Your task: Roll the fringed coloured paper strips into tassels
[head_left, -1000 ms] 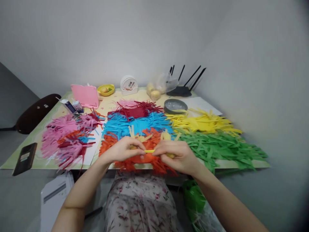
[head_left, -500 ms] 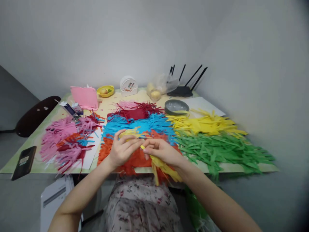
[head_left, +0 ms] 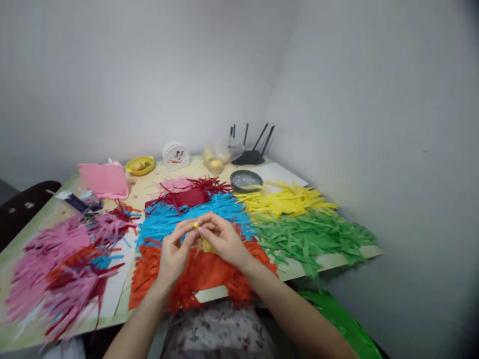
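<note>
My left hand (head_left: 175,254) and my right hand (head_left: 223,240) meet over the middle of the table, fingers bent in a pinch. Between the fingertips shows the small end of a yellow fringed strip (head_left: 196,225); more of its fringe hangs below, partly hidden behind my right hand. Under my hands lie orange fringed strips (head_left: 209,269). Just beyond are blue fringed strips (head_left: 160,219), then dark red ones (head_left: 190,197). How the yellow piece is folded or twisted is too small to make out.
Yellow (head_left: 292,199) and green fringed strips (head_left: 314,239) lie to the right, a mixed pink pile (head_left: 56,244) to the left. Along the back stand a pink case (head_left: 105,180), a yellow bowl (head_left: 140,172), a grey dish (head_left: 246,188) and a black router (head_left: 248,157).
My view has turned right and tilted up. My hands have come closer together and higher, and the yellow fringe that hung long below my right hand is now mostly hidden.
</note>
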Motion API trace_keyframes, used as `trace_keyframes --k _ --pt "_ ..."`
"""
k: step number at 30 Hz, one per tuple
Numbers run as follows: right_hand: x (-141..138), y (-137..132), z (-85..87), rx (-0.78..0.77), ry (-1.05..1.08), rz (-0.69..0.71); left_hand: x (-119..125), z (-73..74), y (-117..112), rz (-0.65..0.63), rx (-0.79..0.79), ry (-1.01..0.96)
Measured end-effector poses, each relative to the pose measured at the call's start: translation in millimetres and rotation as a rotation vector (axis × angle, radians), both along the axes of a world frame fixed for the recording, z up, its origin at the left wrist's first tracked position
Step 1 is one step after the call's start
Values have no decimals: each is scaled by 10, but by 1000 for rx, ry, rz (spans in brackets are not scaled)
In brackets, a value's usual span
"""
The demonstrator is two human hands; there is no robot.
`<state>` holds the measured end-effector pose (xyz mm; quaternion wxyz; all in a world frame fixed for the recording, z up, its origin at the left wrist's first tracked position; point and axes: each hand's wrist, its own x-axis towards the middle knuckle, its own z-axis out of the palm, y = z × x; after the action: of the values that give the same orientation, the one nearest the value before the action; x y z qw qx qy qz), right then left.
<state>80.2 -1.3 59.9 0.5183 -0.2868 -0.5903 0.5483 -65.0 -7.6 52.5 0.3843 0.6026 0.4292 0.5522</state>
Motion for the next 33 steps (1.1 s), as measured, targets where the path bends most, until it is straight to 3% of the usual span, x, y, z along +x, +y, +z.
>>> trace_keyframes --k 3,6,8,11,14,17,21,24,29,33 --pt "21 128 5 162 -168 -88 -1 10 175 60 20 20" --pt "269 521 26 258 -548 -202 -140 71 354 205 36 28" --pt "599 963 48 192 -804 -383 -297 135 435 345 31 -39" --pt "1189 1709 25 39 -977 -580 -522 205 458 460 17 -138" --pt "1610 2279 -131 -100 -1151 -639 -643 182 404 445 -38 -54" --pt "1743 2596 -382 -175 -1274 -613 -665 83 374 403 -115 53" --pt "1714 2791 -678 -226 -1339 -598 -620 -19 412 398 -142 14" --pt "1733 2831 -775 -250 -1318 -612 -589 -22 430 363 -183 -23" --pt "1826 2707 -628 -188 -1116 -678 -584 11 426 343 -178 -1" --pt "1563 2325 -391 -23 -819 -642 -515 23 414 308 -118 31"
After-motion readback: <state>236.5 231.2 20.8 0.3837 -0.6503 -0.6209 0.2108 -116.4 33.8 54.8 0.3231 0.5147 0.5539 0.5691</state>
